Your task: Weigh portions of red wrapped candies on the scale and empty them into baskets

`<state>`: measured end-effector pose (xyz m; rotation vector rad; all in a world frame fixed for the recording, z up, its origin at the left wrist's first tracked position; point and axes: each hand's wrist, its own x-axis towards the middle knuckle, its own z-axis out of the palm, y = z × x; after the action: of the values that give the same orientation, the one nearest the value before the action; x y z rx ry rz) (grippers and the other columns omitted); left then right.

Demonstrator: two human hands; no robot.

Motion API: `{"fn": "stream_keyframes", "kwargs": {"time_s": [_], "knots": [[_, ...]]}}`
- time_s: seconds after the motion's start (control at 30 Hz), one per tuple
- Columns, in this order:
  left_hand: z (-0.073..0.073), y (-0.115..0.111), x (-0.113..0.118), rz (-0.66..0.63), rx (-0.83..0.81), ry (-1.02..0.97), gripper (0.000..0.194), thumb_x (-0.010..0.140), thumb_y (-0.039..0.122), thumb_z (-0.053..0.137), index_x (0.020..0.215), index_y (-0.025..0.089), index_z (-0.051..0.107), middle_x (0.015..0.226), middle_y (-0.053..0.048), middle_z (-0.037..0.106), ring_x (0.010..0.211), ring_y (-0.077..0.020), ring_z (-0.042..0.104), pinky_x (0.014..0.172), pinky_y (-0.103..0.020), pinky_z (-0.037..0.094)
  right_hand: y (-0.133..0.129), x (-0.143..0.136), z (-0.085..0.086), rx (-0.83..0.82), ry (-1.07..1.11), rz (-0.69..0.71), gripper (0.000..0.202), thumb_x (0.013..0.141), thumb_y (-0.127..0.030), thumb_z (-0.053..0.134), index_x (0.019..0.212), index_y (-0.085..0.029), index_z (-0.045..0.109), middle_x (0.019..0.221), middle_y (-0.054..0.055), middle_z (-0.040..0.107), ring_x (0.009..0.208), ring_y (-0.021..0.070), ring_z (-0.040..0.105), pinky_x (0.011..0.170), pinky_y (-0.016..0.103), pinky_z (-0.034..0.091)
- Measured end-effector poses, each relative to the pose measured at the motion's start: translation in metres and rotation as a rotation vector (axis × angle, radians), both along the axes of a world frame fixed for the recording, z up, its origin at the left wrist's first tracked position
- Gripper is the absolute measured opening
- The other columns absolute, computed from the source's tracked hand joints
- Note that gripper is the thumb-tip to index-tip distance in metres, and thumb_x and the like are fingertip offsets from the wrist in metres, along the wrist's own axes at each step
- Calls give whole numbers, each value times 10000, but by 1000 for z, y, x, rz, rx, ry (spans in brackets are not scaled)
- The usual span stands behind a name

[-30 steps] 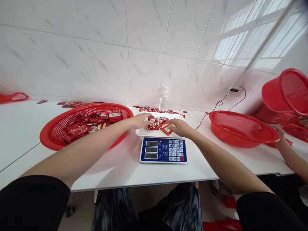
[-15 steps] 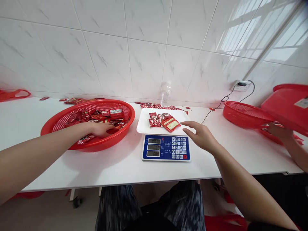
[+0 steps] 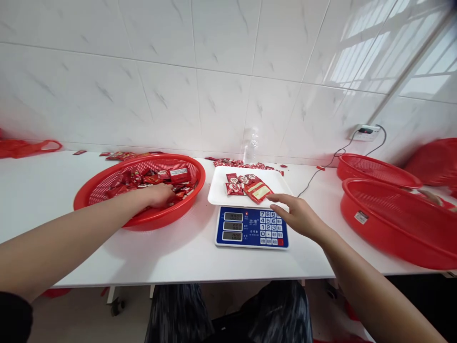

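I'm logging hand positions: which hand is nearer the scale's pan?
Right. The right hand is at the near right corner of the white pan, fingertips beside a packet; the left hand is inside the red basket, farther left.

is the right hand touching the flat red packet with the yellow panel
Cannot tell: in the head view, the right hand overlaps the edge of the red packet, hiding any gap.

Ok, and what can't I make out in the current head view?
All in the head view:
- Left hand's fingertips, and any grip: hidden among packets in the left basket.
- Whether the right hand touches the yellow-labelled packet: too close to tell.
- Top readout: digits too small and blurred.
- Another person's hand: mostly hidden by the near right basket.
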<state>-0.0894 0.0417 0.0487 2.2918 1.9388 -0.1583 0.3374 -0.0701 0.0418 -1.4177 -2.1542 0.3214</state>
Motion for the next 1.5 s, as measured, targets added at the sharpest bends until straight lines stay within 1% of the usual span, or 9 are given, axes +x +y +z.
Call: {"fn": "stream_keyframes", "kwargs": {"time_s": [0.17, 0.33, 0.53, 0.63, 0.73, 0.93, 1.13, 1.37, 1.5], "knots": [[17, -3, 10, 7, -124, 103, 139, 637, 289, 646, 676, 157, 627, 770, -115, 671, 711, -275, 607, 712, -371, 449, 4, 1, -6, -20, -2, -7, 351, 910, -399, 436, 1215, -295, 574, 1215, 24, 641, 1107, 225, 596, 791, 360, 536], [31, 13, 37, -21, 168, -37, 180, 769, 349, 510, 797, 210, 621, 853, -68, 674, 759, -251, 604, 686, -338, 434, 11, -5, -4, -22, -43, -22, 346, 908, -379, 436, 1210, -289, 580, 1218, 37, 637, 1064, 232, 613, 842, 387, 515], [35, 23, 130, -398, 332, -448, 247, 818, 341, 468, 907, 199, 649, 969, -39, 690, 889, -189, 614, 769, -265, 438, 27, -23, -4, 17, -66, 58, 333, 905, -344, 470, 1208, -266, 584, 1264, 52, 597, 1172, 225, 533, 967, 396, 438], [30, 24, 175, -578, 212, -406, 276, 796, 375, 527, 974, 219, 668, 976, -40, 702, 906, -198, 614, 787, -270, 440, 34, -28, -4, -40, -64, 98, 340, 911, -360, 466, 1209, -245, 583, 1224, 62, 610, 1127, 218, 549, 944, 376, 442], [25, 28, 199, -518, 130, -238, 237, 789, 375, 547, 939, 251, 682, 918, -28, 715, 826, -196, 625, 739, -275, 450, 36, -27, -4, -99, -66, 97, 362, 923, -388, 440, 1214, -229, 584, 1207, 74, 615, 1105, 224, 554, 933, 371, 436], [21, 41, 207, -309, 224, -94, 299, 830, 381, 496, 886, 168, 698, 955, -166, 680, 900, -312, 618, 769, -411, 444, 31, -21, -2, -125, -77, 105, 389, 926, -424, 430, 1227, -228, 579, 1224, 77, 607, 1108, 224, 554, 930, 356, 428], [20, 35, 218, -367, 226, -162, 324, 756, 470, 591, 931, 224, 708, 1063, -119, 639, 1071, -320, 539, 862, -390, 420, 32, -21, -2, -112, -70, 127, 382, 919, -413, 451, 1228, -227, 577, 1213, 72, 615, 1109, 218, 551, 925, 342, 422], [23, 35, 224, -266, 206, -349, 186, 659, 343, 661, 612, 166, 632, 775, -82, 654, 869, -247, 591, 703, -287, 415, 34, -18, -4, -109, -40, 133, 374, 910, -417, 463, 1217, -241, 583, 1207, 62, 623, 1099, 228, 558, 920, 374, 430], [33, 42, 203, -120, 165, -592, 194, 706, 385, 609, 708, 191, 602, 690, -28, 621, 681, -188, 574, 566, -269, 377, 40, -20, -4, -135, 20, 138, 327, 902, -399, 485, 1159, -250, 620, 1176, 49, 647, 1071, 218, 581, 909, 371, 442]]}}
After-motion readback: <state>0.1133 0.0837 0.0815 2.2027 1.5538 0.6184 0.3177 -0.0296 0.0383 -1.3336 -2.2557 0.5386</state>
